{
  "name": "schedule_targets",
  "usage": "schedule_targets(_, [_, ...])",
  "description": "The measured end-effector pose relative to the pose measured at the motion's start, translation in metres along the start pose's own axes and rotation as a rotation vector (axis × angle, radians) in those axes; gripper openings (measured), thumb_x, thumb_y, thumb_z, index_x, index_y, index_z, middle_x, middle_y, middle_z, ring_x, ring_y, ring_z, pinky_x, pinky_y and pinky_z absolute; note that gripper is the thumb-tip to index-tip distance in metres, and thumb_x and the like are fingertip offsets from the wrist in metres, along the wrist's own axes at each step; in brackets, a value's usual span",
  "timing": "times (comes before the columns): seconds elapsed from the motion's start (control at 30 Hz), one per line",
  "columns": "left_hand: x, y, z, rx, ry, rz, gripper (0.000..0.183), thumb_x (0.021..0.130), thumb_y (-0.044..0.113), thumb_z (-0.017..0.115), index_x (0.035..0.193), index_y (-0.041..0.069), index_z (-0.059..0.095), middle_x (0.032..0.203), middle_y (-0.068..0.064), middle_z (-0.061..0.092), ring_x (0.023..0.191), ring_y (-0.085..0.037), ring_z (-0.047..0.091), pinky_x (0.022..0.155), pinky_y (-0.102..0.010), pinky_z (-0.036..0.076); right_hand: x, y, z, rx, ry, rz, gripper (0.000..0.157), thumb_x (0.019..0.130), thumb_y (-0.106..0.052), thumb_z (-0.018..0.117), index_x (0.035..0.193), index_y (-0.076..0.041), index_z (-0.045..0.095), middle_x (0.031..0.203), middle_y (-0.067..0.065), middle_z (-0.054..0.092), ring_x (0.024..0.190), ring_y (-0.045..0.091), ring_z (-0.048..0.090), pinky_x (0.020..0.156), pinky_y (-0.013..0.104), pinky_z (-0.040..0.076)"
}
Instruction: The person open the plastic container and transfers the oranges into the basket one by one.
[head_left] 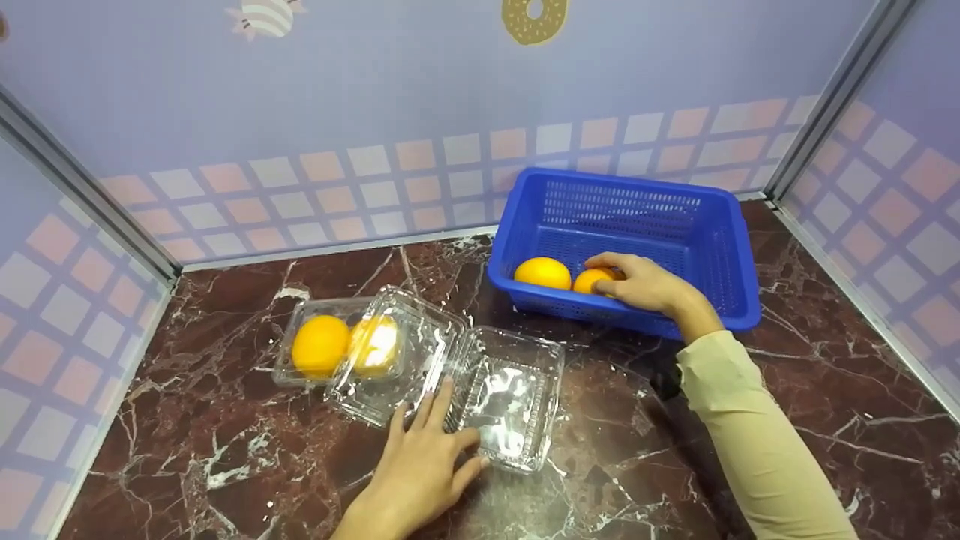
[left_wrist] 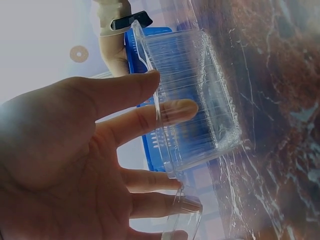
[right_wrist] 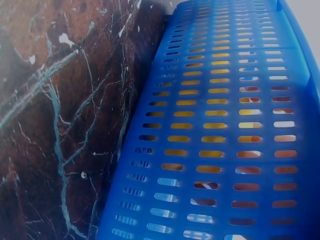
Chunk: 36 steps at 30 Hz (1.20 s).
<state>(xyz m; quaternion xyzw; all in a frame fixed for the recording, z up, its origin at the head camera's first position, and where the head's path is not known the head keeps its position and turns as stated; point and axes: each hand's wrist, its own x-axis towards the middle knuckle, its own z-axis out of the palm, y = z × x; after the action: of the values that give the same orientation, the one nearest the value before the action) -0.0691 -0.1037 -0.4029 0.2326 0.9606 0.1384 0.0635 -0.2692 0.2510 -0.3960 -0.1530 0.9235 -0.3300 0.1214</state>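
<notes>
In the head view my right hand (head_left: 637, 283) reaches into a blue basket (head_left: 739, 255), its fingers curled round an orange (head_left: 589, 281). Another orange (head_left: 543, 273) lies just left of it. My left hand (head_left: 424, 465) has its fingers stretched out at an unfolded clear plastic clamshell box (head_left: 551, 405). Its thumb and index finger are at the near edge of the right half, the other fingertips by the left half. The left wrist view shows the thumb at the clear box's rim (left_wrist: 159, 115). From the right wrist, the basket wall (right_wrist: 225, 150) hides most of the grip.
A second clear box (head_left: 285, 371) on the left contains two oranges (head_left: 321, 345), and the unfolded box's left half overlaps it. Patterned panels (head_left: 375, 90) enclose the dark red marbled tabletop (head_left: 225, 450) at the back and both sides.
</notes>
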Motion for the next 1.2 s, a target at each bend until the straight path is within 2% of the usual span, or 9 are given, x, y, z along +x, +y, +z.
schedule_targets(0.23, [-0.0003,0.0003,0.0019,-0.022,-0.015,-0.003,0.03,0.1,0.042,0.071,0.12,0.021,0.076,0.169,-0.031,0.026,0.149,-0.054,0.04,0.116,-0.083,0.025,-0.0005,0.003,0.0017,-0.006,-0.02,0.001,0.048,0.103,-0.02,0.058,0.149,-0.005,0.058,0.151,0.024,0.058,0.14,0.044,0.051,0.121,0.063,0.036])
schedule_targets(0.43, [0.0003,0.0002,0.0002,-0.025,-0.023,-0.01,0.03,0.1,0.043,0.07,0.119,0.021,0.076,0.17,-0.03,0.025,0.15,-0.054,0.039,0.115,-0.083,0.025,-0.0008,0.0026,0.0015,0.006,0.023,-0.026,0.048,0.104,-0.018,0.059,0.148,0.0,0.056,0.148,0.025,0.061,0.137,0.044,0.056,0.119,0.061,0.04])
schedule_targets(0.6, [-0.0005,-0.0004,0.0008,-0.026,-0.014,-0.012,0.029,0.099,0.043,0.07,0.117,0.021,0.076,0.17,-0.03,0.026,0.149,-0.053,0.039,0.114,-0.084,0.026,-0.0004,0.0001,0.0016,0.006,0.045,-0.047,0.049,0.103,-0.018,0.06,0.148,0.003,0.056,0.149,0.026,0.058,0.138,0.045,0.054,0.12,0.06,0.039])
schedule_targets(0.77, [-0.0013,-0.001,0.0025,-0.025,0.0,-0.003,0.028,0.099,0.043,0.071,0.115,0.021,0.076,0.169,-0.03,0.027,0.149,-0.052,0.041,0.112,-0.085,0.028,-0.0006,-0.0014,0.0015,0.014,0.061,-0.021,0.05,0.102,-0.02,0.063,0.144,0.007,0.057,0.146,0.028,0.059,0.135,0.045,0.056,0.118,0.06,0.041])
schedule_targets(0.97, [-0.0012,-0.0018,0.0031,-0.016,0.021,0.009,0.025,0.099,0.042,0.071,0.111,0.021,0.076,0.168,-0.031,0.03,0.146,-0.053,0.044,0.112,-0.085,0.029,-0.0005,-0.0003,0.0013,0.02,0.087,0.018,0.045,0.1,-0.021,0.065,0.138,0.003,0.065,0.139,0.027,0.065,0.128,0.043,0.059,0.114,0.059,0.045])
schedule_targets(1.2, [-0.0002,-0.0026,0.0012,-0.015,0.021,0.012,0.025,0.099,0.042,0.071,0.112,0.021,0.076,0.168,-0.031,0.029,0.146,-0.053,0.044,0.111,-0.086,0.029,0.0005,0.0003,0.0008,-0.022,0.106,0.018,0.044,0.099,-0.022,0.065,0.136,0.0,0.067,0.137,0.026,0.067,0.127,0.043,0.061,0.112,0.059,0.046])
